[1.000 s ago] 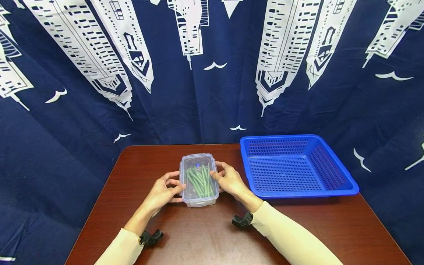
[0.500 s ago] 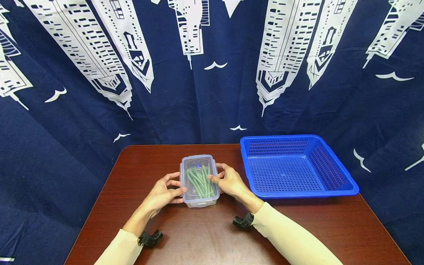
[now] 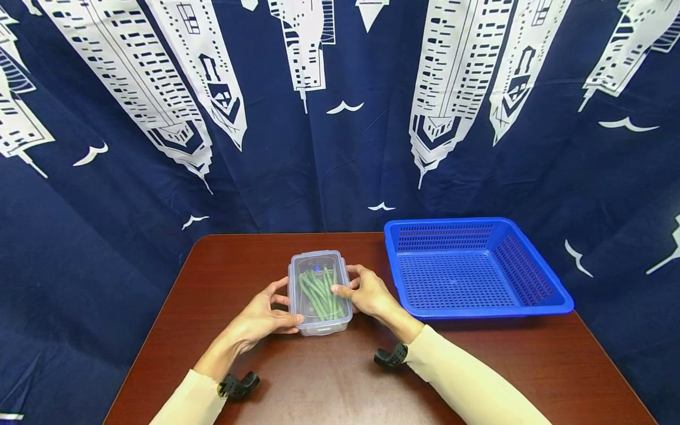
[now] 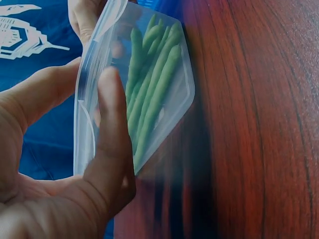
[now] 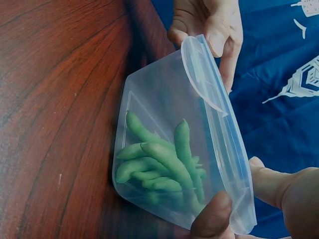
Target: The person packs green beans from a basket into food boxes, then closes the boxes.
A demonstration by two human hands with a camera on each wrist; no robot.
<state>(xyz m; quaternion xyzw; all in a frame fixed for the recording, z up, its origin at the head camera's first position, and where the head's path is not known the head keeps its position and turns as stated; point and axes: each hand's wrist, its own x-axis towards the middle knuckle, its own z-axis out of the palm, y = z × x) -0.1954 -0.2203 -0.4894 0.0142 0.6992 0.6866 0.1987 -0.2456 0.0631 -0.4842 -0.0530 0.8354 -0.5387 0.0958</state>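
Note:
A clear plastic food container (image 3: 304, 264) with a lid stands on the table, several green beans (image 3: 320, 295) inside it. My left hand (image 3: 267, 313) grips its left side, thumb over the lid's near-left corner and fingers along the wall. From the other side my right hand (image 3: 369, 292) holds it, thumb on the lid's right edge. A small blue button (image 3: 317, 268) shows near the lid's far end. In the left wrist view the left hand's fingers span the lid edge and the wall of the container (image 4: 174, 94). Side clips hang along the lid (image 5: 227, 144) in the right wrist view.
A blue perforated plastic basket (image 3: 457, 280) stands right of the container, at the back right of the brown wooden table (image 3: 340, 383). Behind the table hangs a dark blue curtain (image 3: 319, 165) with white buildings. A black band with a camera (image 3: 393, 355) sits on each wrist.
My left hand has shifted nearer along the container's left side, its thumb now at the near-left lid corner. The right thumb has slid slightly nearer along the lid. The container has barely moved.

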